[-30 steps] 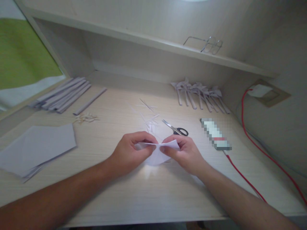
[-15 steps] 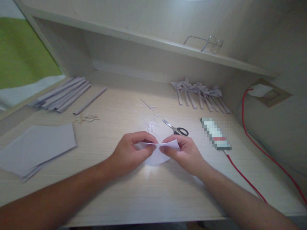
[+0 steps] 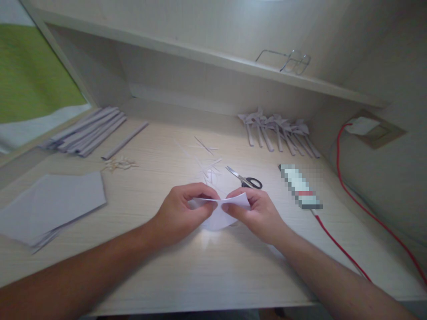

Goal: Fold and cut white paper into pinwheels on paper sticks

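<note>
A small sheet of white paper is pinched between both hands above the desk, its upper edge bent. My left hand is closed on its left side, thumb in front and fingers behind. On the right side, my right hand grips it the same way, the two thumbs close together near the middle. Just beyond the right hand lie scissors with black handles, blades pointing away to the left. Thin paper strips are scattered behind the hands.
Rolled paper sticks and a paper stack lie left, near small pale bits. Paper pinwheels line the back right. A phone with a red cable lies right. Glasses rest on the shelf.
</note>
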Demonstrator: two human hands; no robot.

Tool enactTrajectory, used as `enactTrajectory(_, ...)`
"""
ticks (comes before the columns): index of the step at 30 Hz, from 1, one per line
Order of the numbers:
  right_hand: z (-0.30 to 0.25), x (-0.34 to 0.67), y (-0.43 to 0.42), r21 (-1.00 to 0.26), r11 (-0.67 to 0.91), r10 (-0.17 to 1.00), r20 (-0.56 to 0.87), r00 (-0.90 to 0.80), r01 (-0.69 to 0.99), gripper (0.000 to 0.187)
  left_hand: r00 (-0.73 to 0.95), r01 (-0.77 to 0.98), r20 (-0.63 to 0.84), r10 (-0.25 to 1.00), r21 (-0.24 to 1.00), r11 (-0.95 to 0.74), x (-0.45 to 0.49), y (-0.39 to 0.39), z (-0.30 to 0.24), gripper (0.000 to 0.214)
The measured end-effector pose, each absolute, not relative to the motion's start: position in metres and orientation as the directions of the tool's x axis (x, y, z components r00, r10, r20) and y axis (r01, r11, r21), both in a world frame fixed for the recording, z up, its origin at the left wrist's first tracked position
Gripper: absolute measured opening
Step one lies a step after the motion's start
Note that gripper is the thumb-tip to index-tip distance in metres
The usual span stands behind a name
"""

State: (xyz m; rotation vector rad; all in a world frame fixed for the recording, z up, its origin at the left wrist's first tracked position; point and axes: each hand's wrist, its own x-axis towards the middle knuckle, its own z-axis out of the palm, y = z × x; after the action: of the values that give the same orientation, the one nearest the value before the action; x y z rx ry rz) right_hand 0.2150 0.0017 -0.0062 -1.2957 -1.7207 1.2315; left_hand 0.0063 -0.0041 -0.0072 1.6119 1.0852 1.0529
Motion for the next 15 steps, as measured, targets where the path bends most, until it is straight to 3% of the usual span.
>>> enactTrajectory(15,-0.0061,0.2131,0.0024,-0.938,0.043,0.956,-0.062,-0.288,0.345,0.014,0.242,0.200,0.168,0.956,0.955,-0.219,0.0063,-0.0031,-0.0102,0.008)
